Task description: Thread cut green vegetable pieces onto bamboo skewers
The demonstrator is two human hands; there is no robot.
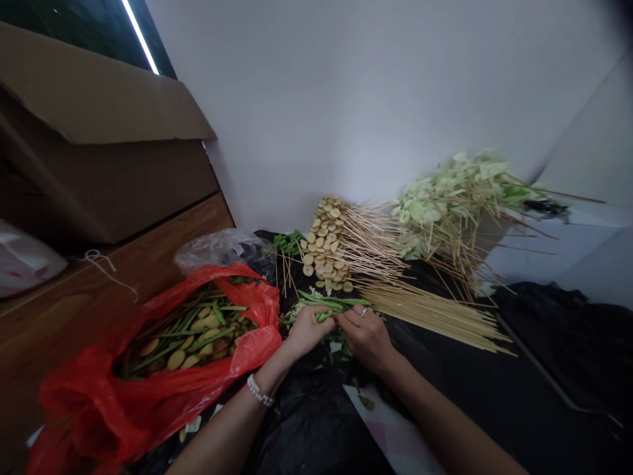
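Observation:
My left hand (pixel 307 328), with a beaded bracelet at the wrist, has its fingers closed on a green vegetable piece (pixel 324 316). Close beside it, my right hand (pixel 366 335), wearing a ring, is pinched shut; what its fingertips hold is hidden. Under and behind both hands lies a heap of long green stalks (pixel 341 303) and leaves. Bare wooden skewers (pixel 440 313) are spread to the right of my right hand. Just beyond the hands, skewered potato slices (pixel 326 241) are stacked, with a few green vegetable skewers (pixel 289 244) to their left.
A red plastic bag (pixel 163 402) at left holds potato slices and green stalks. Skewered pale green leaves (pixel 445 198) are piled at back right against the wall. Clear plastic (pixel 222 249) lies behind the bag. A cardboard box (pixel 109 178) stands back left; black plastic (pixel 316 422) covers the surface.

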